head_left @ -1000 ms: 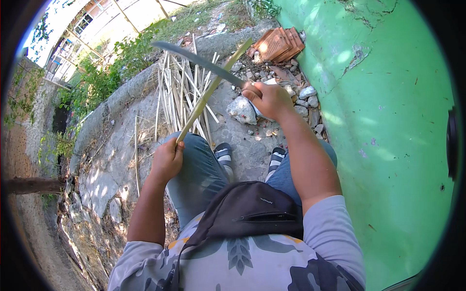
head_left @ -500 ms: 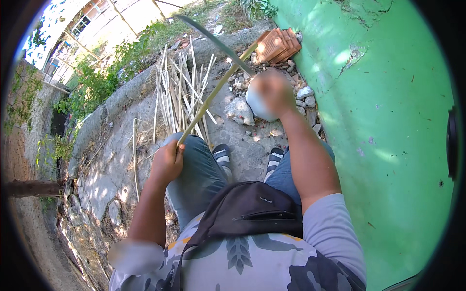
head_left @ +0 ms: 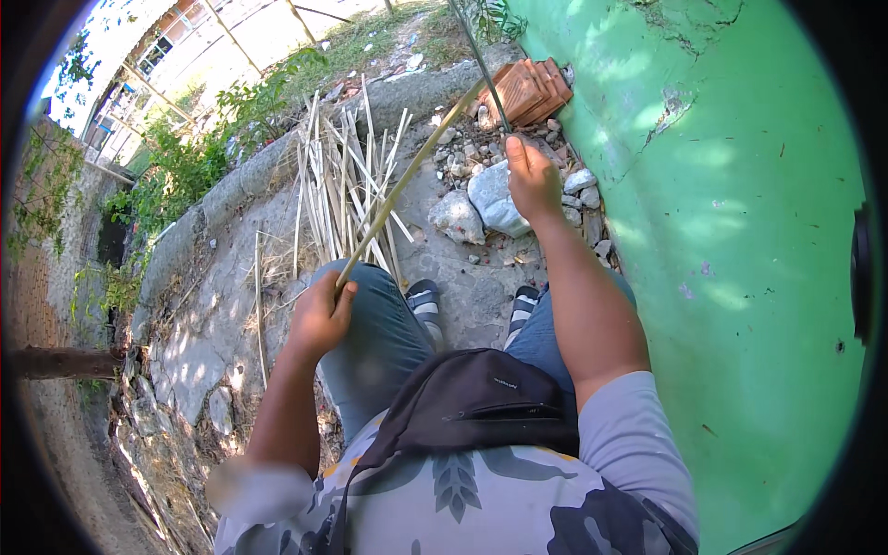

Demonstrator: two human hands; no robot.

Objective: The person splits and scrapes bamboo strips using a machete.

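**Left of the green wall [head_left: 731,277], one hand holds a strip and the other a long knife**

Nearest is the black bag [head_left: 486,407] at the person's lap, to the left of the wall. The left hand [head_left: 319,313], farther from the wall, is closed around the lower end of a yellow-green strip [head_left: 407,176], just beside the left knee. From there the strip goes slantwise toward the wall. The right hand [head_left: 535,180], nearer to the wall, is closed on the handle of the long knife [head_left: 481,60]. Its blade points away from the person and reaches the upper edge of the view. It passes close by the strip's far end; whether they touch, I cannot tell.

The right forearm overlaps the wall, so I cannot tell how much gap remains there. On the side away from the wall the room is wider: rough paving extends to a low curb [head_left: 245,176].

Beyond the feet, a blue-grey boulder [head_left: 498,205] lies near the wall. Farther from the wall is a loose pile of pale strips [head_left: 319,194]. Orange roof tiles [head_left: 536,91] are stacked close to the wall's foot. Past the curb, away from the wall, leafy shrubs [head_left: 166,199] grow.
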